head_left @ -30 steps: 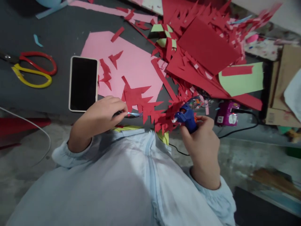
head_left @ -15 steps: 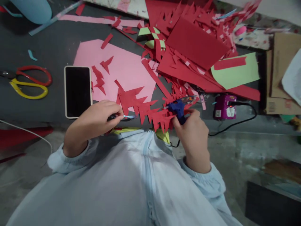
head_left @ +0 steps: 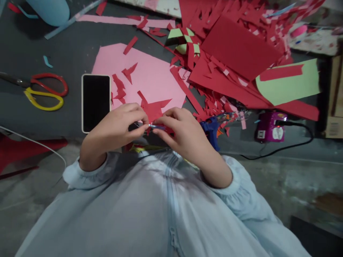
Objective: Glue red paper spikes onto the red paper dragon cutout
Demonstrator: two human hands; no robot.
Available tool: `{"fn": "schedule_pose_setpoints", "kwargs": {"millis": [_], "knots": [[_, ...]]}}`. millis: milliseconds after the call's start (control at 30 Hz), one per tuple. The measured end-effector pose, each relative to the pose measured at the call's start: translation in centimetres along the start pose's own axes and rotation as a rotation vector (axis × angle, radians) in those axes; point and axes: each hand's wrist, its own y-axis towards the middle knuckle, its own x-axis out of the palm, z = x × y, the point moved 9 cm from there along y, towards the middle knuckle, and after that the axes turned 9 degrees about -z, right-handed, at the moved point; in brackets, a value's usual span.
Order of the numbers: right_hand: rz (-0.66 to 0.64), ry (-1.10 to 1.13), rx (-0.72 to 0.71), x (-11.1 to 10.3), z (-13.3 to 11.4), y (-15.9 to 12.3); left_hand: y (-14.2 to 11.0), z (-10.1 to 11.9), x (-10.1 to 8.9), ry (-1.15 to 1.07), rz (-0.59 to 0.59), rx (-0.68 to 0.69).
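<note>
Near the table's front edge, my left hand (head_left: pixel 118 123) pinches a thin, shiny light-blue strip (head_left: pixel 154 126) between thumb and fingers. My right hand (head_left: pixel 184 130) closes its thumb and fingertips on the strip's other end. Just beyond the fingertips lies a spiky red paper cutout (head_left: pixel 154 110), partly hidden by my hands. A blue glue gun (head_left: pixel 212 131) rests on the table to the right of my right hand, free of its fingers. Under the cutout is a large pink paper sheet (head_left: pixel 155 76).
A phone (head_left: pixel 95 103) lies left of the pink sheet, with red-and-yellow-handled scissors (head_left: pixel 44 100) farther left. Red paper (head_left: pixel 241 48) and scraps pile up at back right. A purple power adapter (head_left: pixel 272 126) with a black cord sits at right. A blue cup (head_left: pixel 50 10) stands at back left.
My right hand has let go of the glue gun and moved left to the light-blue strip. My left hand still holds the strip. The view has shifted slightly.
</note>
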Motion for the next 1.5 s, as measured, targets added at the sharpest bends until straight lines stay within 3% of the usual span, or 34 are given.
{"fn": "schedule_pose_setpoints", "kwargs": {"millis": [200, 333, 433, 733, 933, 1500], "knots": [[-0.057, 0.083, 0.194, 0.6, 2.3, 2.0, 1.2, -1.8, -1.9, 0.093, 0.03, -0.131], [0.018, 0.05, 0.283, 0.4, 2.9, 2.3, 2.2, -3.3, -2.5, 0.169, 0.021, -0.25], [0.065, 0.023, 0.263, 0.5, 2.8, 2.3, 2.9, -3.9, -2.4, 0.191, -0.009, -0.293], [-0.036, -0.199, 0.202, 2.3, 2.3, 2.8, 4.2, -5.0, -1.9, 0.278, -0.034, -0.349], [-0.019, -0.287, 0.135, 3.1, 2.0, 2.8, 4.3, -5.4, -1.6, 0.312, -0.027, -0.379], [-0.087, -0.278, 0.142, 4.2, 2.3, 3.3, 4.6, -5.9, -1.3, 0.312, 0.005, -0.392]]}}
